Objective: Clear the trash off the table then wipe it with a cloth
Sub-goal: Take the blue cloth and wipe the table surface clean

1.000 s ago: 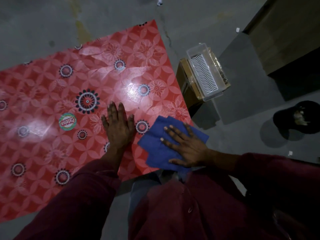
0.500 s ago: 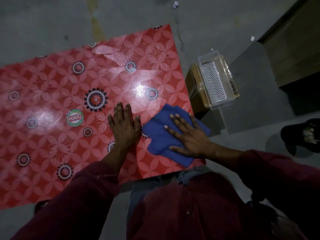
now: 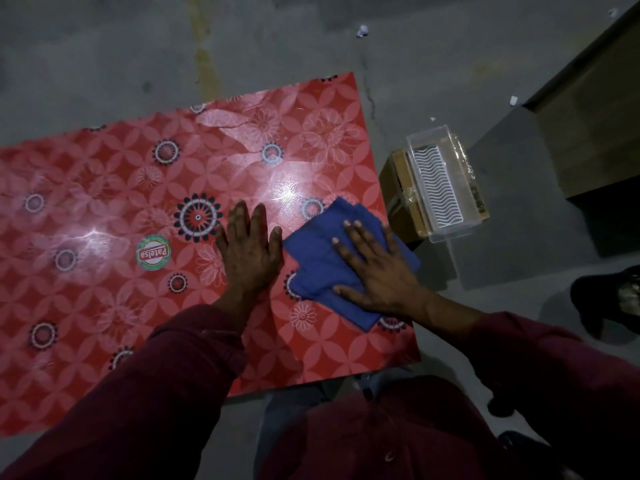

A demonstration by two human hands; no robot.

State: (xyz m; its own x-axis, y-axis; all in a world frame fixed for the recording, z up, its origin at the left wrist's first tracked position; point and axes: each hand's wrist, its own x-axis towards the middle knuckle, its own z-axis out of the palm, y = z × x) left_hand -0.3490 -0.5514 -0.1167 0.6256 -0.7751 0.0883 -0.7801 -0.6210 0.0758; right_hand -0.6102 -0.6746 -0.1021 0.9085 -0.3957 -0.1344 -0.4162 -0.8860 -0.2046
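Note:
A red table with a flower pattern fills the left and middle of the view. A folded blue cloth lies near its right edge. My right hand presses flat on the cloth, fingers spread. My left hand rests palm down on the bare tabletop just left of the cloth, holding nothing. A round green and red sticker sits on the tabletop left of my left hand.
A clear plastic tray rests on a brown box on the floor right of the table. A wooden cabinet stands at the far right. A black bag lies on the grey floor, with small paper scraps beyond the table.
My right hand has slid the cloth away from the near table edge, further onto the table. My left hand stays flat on the tabletop.

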